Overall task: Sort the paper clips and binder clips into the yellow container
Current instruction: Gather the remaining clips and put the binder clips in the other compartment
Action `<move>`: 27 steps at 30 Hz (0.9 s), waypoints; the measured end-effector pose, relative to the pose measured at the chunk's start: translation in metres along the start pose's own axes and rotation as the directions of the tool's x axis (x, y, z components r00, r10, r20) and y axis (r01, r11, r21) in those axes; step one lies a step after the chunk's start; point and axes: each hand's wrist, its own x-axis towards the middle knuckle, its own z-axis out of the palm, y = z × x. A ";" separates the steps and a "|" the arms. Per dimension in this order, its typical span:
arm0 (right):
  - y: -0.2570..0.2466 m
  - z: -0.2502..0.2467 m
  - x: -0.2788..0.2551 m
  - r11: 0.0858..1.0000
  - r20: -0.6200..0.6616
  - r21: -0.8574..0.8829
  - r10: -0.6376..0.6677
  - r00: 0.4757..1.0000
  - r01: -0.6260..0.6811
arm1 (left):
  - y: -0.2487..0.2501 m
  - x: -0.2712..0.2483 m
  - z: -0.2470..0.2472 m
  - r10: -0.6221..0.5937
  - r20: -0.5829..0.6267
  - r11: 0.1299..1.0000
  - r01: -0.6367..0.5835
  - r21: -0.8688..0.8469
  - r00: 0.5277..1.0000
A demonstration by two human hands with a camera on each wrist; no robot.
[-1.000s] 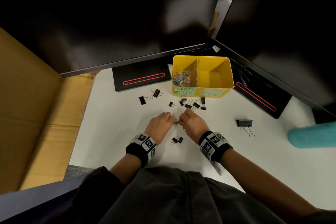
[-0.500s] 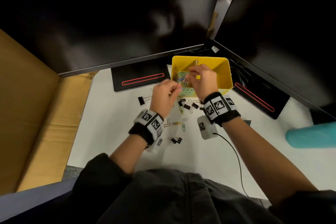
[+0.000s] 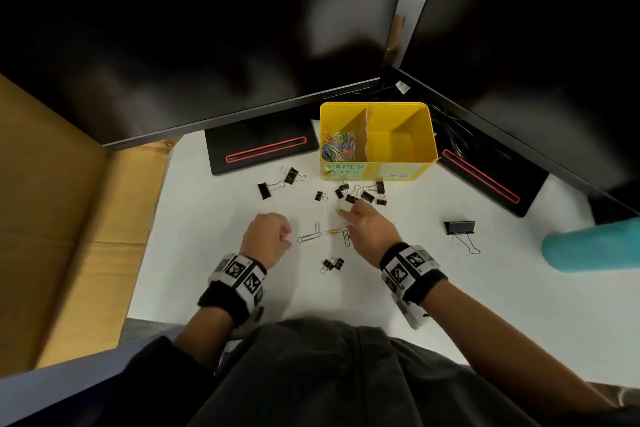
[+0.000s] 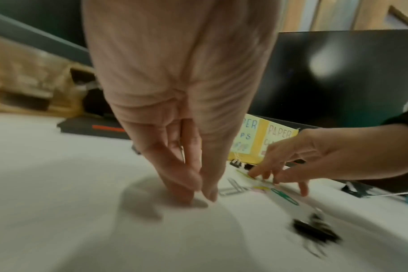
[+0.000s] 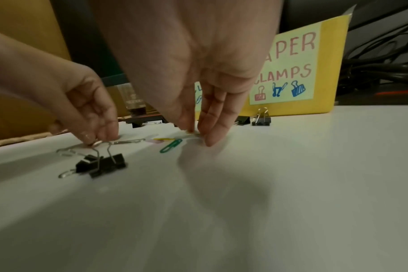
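The yellow container (image 3: 430, 135) stands at the back, with coloured paper clips (image 3: 337, 147) in its left compartment. Between my hands lie silver paper clips (image 3: 309, 237), a yellow one (image 3: 333, 231) and a green one (image 3: 346, 238). My left hand (image 3: 289, 241) has thumb and finger together on the table at the silver clip's end (image 4: 231, 191); whether it holds the clip is unclear. My right hand (image 5: 195, 132) pinches a pale yellow-green clip (image 3: 341, 213) on the table. Black binder clips (image 3: 363, 194) cluster before the container; a small pair (image 3: 332, 264) lies nearer me.
More binder clips (image 3: 265, 190) lie at the left, and a large one (image 3: 459, 227) at the right. Two black monitor bases (image 3: 259, 149) (image 3: 481, 177) flank the container. A teal cylinder (image 3: 592, 246) lies far right and cardboard (image 3: 52, 218) borders the table's left edge.
Half a second ago both hands were raised over the container's left compartment. They have come back down to the loose paper clips on the table.
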 end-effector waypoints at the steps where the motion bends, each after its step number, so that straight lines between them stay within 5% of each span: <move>1: 0.001 -0.001 -0.003 1.000 0.001 -0.003 -0.030 1.000 0.030 | 0.001 -0.005 0.006 -0.011 0.015 0.998 0.012 -0.055 1.000; 12: 0.006 -0.001 -0.016 0.958 -0.032 0.268 0.111 0.993 -0.099 | 0.045 0.010 0.037 0.146 0.051 0.976 -0.136 -0.169 0.988; 19: 0.005 0.004 -0.009 0.932 -0.043 0.322 0.189 0.981 -0.166 | 0.033 0.014 0.029 0.160 0.057 0.987 -0.161 0.012 0.986; 27: 0.000 0.015 -0.001 0.919 -0.141 0.384 0.148 0.979 -0.083 | 0.033 0.019 0.039 0.244 -0.026 0.964 -0.245 -0.102 0.969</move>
